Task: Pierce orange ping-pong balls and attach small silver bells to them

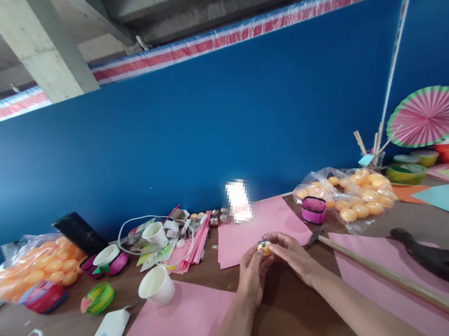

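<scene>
You are at a brown worktable set against a deep blue wall, with bare concrete beams overhead. Your left hand and right hand meet above the table, and the fingertips of both are pinched around a small orange ball with something shiny on it; what the shiny part is cannot be told. Just below the grip, toward you, lies a pink paper sheet, and to its left a white paper cup on its side. Right of the grip a long wooden stick crosses another pink sheet. Just behind the grip lies a third pink sheet, and beyond it to the right a small magenta case sits against a clear bag of orange balls. Far left of the grip is a second bag of orange balls. Far right, at the back, stands a pink pleated paper fan.
</scene>
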The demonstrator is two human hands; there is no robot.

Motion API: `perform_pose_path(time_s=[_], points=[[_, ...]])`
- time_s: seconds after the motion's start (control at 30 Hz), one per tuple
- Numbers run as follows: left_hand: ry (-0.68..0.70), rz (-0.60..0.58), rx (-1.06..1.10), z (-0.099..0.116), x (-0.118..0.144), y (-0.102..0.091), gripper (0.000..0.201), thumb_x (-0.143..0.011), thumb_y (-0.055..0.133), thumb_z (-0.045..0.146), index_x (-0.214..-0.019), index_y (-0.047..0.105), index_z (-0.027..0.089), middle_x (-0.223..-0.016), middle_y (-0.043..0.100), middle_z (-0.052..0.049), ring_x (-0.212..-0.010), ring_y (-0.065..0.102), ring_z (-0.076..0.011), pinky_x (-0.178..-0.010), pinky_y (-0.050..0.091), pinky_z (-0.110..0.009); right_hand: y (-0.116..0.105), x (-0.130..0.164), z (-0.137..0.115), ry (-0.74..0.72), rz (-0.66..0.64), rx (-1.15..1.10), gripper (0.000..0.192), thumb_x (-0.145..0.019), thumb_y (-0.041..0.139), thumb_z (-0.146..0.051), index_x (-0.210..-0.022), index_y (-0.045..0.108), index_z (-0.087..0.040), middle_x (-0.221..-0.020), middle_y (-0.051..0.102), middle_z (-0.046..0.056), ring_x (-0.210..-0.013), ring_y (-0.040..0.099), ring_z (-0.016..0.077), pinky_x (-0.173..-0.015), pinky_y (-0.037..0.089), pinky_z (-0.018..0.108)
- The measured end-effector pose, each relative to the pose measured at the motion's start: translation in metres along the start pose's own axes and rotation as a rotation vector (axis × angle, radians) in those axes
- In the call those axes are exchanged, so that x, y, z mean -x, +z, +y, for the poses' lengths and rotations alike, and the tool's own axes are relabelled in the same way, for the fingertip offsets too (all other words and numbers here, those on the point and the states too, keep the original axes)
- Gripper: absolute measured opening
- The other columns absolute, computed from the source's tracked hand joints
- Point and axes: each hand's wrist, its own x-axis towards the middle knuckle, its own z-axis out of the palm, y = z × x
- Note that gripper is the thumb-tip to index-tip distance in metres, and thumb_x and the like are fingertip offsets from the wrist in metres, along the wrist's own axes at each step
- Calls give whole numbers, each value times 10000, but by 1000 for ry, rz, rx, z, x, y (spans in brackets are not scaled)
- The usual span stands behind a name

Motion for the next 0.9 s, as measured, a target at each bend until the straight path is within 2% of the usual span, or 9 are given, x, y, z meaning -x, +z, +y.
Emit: perform_pose_path(time_s=[0.2, 0.43, 0.73, 0.9], points=[[9, -41, -49, 3, 2, 2, 285, -685, 618, 308, -891, 649, 113, -896, 642, -90, -829, 590, -166, -789, 441, -288, 0, -1, 1, 22, 9, -60, 190, -680, 598, -263, -850, 581, -179, -857, 631, 29, -808, 577, 176, -724, 450, 309], [11, -97, -82, 4, 3, 2, 341, -712, 596, 283, -1021, 609, 139, -988, 625, -94, -884, 578, -174, -820, 428, -299, 1, 0, 0, 39, 15, -127, 201, -654, 607, -245, -839, 580, -173, -832, 631, 30, -784, 574, 176, -707, 442, 312], [-20, -37, 29, 1, 0, -2, 252, -714, 599, 276, -921, 636, 139, -930, 637, -81, -862, 585, -153, -857, 411, -296, 3, 2, 3, 32, 13, -163, 231, -688, 591, -259, -905, 568, -183, -870, 628, 29, -848, 559, 176, -760, 425, 306], [11, -70, 2, 1, 0, -2, 238, -735, 576, 271, -931, 614, 141, -948, 620, -76, -875, 579, -154, -862, 409, -305, 3, 2, 3, 17, 0, -173, 206, -693, 587, -244, -890, 568, -185, -862, 623, 22, -834, 554, 163, -746, 421, 283]])
